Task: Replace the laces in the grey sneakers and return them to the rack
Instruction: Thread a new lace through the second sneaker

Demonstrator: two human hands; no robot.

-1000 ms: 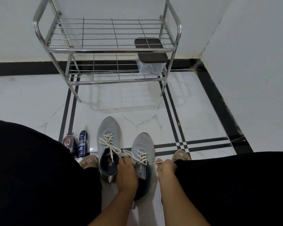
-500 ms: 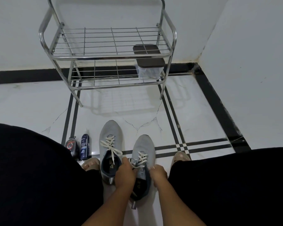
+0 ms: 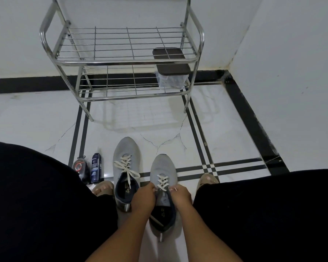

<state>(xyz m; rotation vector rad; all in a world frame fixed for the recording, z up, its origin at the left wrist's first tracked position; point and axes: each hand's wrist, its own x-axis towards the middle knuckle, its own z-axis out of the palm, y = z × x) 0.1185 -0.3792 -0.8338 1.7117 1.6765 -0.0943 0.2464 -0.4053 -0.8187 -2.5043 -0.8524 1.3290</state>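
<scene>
Two grey sneakers stand side by side on the floor between my knees. The left sneaker [image 3: 126,154] has a cream lace threaded and loosely tied. The right sneaker [image 3: 162,167] carries a cream lace [image 3: 162,181] crossed through its eyelets. My left hand [image 3: 143,198] grips the left side of that shoe's collar and pinches a lace end. On the other side, my right hand [image 3: 181,195] pinches the second lace end at the top eyelets. The steel two-shelf rack [image 3: 125,61] stands against the wall ahead.
A clear box with a dark lid [image 3: 171,72] sits on the rack's lower shelf, right side. A blue spray can [image 3: 95,168] and a small round polish container [image 3: 80,167] stand left of the sneakers. My knees in black fill both lower sides. A white wall closes the right.
My right hand has drawn in from the stretched-out lace to the shoe's top eyelets. Both hands now sit close together at the right sneaker's collar. The camera tilted slightly down.
</scene>
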